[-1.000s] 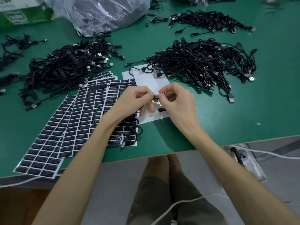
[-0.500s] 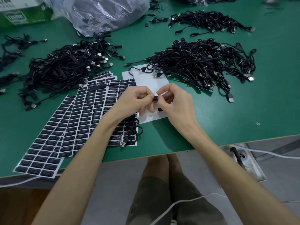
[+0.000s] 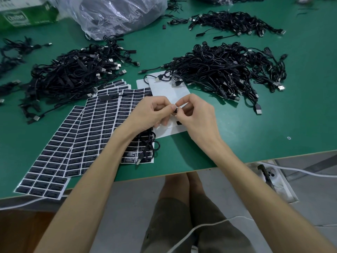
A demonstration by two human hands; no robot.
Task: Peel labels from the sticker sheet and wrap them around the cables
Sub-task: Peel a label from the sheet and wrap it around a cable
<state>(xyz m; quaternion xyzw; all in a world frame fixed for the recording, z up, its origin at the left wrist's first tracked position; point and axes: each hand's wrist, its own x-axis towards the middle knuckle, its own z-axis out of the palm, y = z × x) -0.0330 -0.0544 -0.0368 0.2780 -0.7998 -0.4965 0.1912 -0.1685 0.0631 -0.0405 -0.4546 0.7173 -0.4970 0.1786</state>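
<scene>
Hands together, fingertips meeting: left hand (image 3: 151, 115) and right hand (image 3: 197, 116) each pinching the same small black label (image 3: 175, 109) between thumb and forefinger, other fingers curled in. Extent of the wrap too small to judge.

Under the left wrist, a thin black cable (image 3: 148, 143) in a loose coil, plug end nearest the body; link from coil up to the pinch hidden by the hand.

Directly beneath both hands, a white backing sheet (image 3: 169, 92), nearly stripped, with one leftover label (image 3: 179, 122) just under the right palm.

Left of the left hand and under its forearm, sticker sheets (image 3: 94, 128) fanned and overlapping, full of black labels in rows.

Beyond the right hand, a big pile of cables (image 3: 228, 70), a few plugs lying on the far edge of the white sheet. Beyond the left hand, a second pile (image 3: 73, 73).

Farther out past both, a clear plastic bag (image 3: 118, 13) and, to its left, a green and white box (image 3: 23, 13).

All on a green table (image 3: 273, 128), near edge crossing under the forearms
</scene>
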